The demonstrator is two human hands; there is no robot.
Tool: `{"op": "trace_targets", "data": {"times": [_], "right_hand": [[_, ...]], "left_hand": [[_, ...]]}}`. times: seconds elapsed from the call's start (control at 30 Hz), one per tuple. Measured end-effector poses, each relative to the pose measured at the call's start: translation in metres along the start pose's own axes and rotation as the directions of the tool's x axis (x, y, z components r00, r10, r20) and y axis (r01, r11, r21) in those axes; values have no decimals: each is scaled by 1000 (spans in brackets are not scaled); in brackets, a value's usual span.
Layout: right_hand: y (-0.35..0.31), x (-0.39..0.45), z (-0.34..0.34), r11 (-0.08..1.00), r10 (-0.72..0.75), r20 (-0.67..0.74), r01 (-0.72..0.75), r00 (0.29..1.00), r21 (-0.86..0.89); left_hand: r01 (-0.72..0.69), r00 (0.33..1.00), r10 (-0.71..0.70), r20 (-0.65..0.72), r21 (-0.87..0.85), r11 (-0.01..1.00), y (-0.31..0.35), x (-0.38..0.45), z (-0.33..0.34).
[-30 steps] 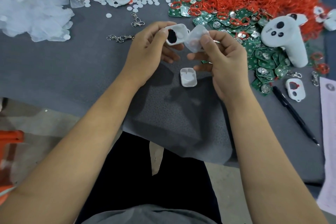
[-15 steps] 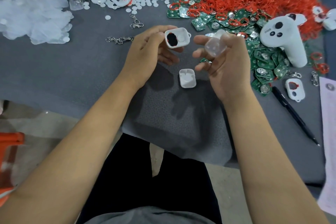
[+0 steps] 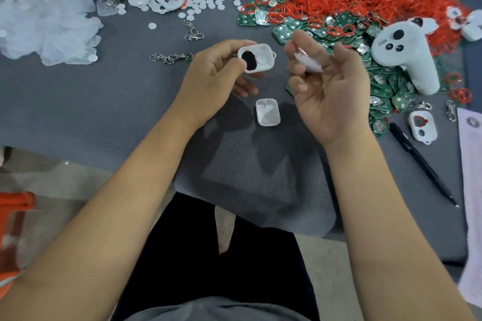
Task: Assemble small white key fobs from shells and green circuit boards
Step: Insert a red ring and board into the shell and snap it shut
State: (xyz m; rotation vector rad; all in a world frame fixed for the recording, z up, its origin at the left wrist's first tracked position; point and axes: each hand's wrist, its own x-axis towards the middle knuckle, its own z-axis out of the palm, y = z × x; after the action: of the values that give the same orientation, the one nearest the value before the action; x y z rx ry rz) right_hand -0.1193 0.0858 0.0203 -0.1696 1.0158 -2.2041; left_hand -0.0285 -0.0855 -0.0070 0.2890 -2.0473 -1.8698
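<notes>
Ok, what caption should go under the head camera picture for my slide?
Left hand holds a white shell open side up, right hand pinches a blurred clear piece, beside green circuit boards.

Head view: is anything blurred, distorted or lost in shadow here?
Head view: the right hand and the translucent piece it holds are motion-blurred; the left hand and its white shell are sharp. Soft hand shadows fall on the grey cloth. Wide-angle bending shows at the edges.
</notes>
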Motion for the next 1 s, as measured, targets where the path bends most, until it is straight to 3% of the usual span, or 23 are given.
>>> {"op": "trace_targets", "data": {"times": [0.2, 0.47, 0.63, 0.8, 1.0], "right_hand": [[2, 3, -1, 999, -27, -30, 27, 999, 19], [7, 4, -6, 979, -180, -145, 162, 973, -125], [8, 5, -5, 970, -181, -171, 147, 969, -196], [10, 5, -9, 925, -244, -153, 183, 958, -334], [10, 4, -8, 903, -268, -104, 212, 958, -375]], "left_hand": [[-4, 1000, 4, 5, 14, 1000, 0, 0, 0], [-35, 999, 33, 30, 62, 997, -2, -1, -1], [-56, 997, 53, 49, 78, 995, -6, 0, -1], [-50, 998, 47, 38, 103, 993, -6, 0, -2], [-44, 999, 41, 31, 104, 994, -2, -1, 0]]}}
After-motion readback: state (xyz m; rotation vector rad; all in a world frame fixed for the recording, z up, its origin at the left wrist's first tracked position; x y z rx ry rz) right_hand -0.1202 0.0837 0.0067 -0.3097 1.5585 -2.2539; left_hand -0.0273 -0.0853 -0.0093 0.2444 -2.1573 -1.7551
